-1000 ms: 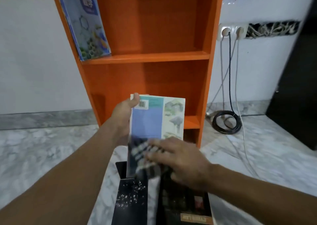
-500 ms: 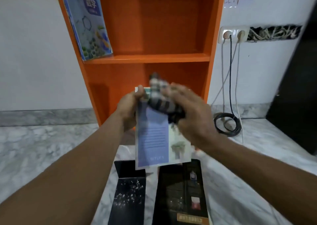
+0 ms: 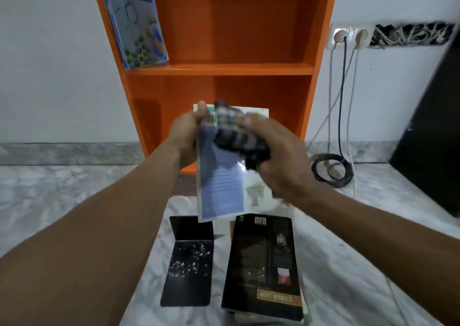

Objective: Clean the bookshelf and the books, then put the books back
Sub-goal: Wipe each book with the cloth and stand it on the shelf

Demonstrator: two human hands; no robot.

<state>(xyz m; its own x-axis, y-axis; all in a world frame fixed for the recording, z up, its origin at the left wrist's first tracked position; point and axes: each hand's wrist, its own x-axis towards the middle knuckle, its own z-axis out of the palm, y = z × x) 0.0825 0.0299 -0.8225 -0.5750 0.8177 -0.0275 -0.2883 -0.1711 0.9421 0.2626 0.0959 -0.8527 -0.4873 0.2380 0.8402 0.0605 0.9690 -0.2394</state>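
- Cloth travel: right hand (image 3: 276, 156) has carried the checked cloth (image 3: 234, 136) from the low end of the held book (image 3: 221, 188) up to its top half within the last second. Half a second back it was already near the top.
- Right fingers (image 3: 249, 122) are curled round the bunched cloth and press it on the cover. Cloth is blurred.
- Left hand (image 3: 185, 136) pinches the book's top left corner, thumb on the front. Its other fingers are hidden behind the book.
- The book hangs down in the air, before the bookshelf (image 3: 224, 69) and above the floor (image 3: 62, 188).
- Reading: wiping of this cover is under way; shelving comes after.
- Upper compartment holds one blue book (image 3: 139, 27), leaning against the left wall.
- Compartment beneath shows nothing in its visible part; the hands hide the rest.
- On the floor lie two dark books, flat and side by side: speckled black book (image 3: 189, 263) left, orange-labelled black book (image 3: 261, 263) right. Both are likely waiting their turn.
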